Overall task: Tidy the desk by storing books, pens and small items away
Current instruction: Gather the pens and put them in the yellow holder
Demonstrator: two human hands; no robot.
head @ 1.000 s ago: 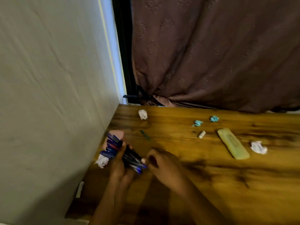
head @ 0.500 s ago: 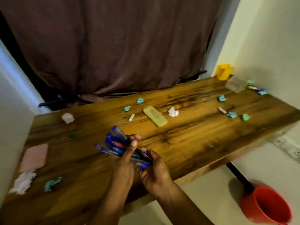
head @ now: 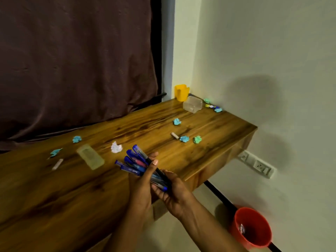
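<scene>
Holding a bundle of pens in both hands, a person stands at a wooden worktop. Compared with half a second earlier, the view has swung to the right. The pink pad and white paper at the worktop's left end have dropped out of sight. The yellow cup in the far corner now sits near the middle of the picture. The grip on the pens is unchanged. The left hand wraps the bundle's middle, thumb laid across the top. The right hand curls under the lower tips. The pens are mostly blue with blue caps and one pink barrel, the capped ends fanned out and pointing away from the person. The bundle is well short of the yellow cup, over the worktop's near edge. A clear box stands just in front of the cup. A red bucket sits on the floor, far nearer the viewer than the cup.
</scene>
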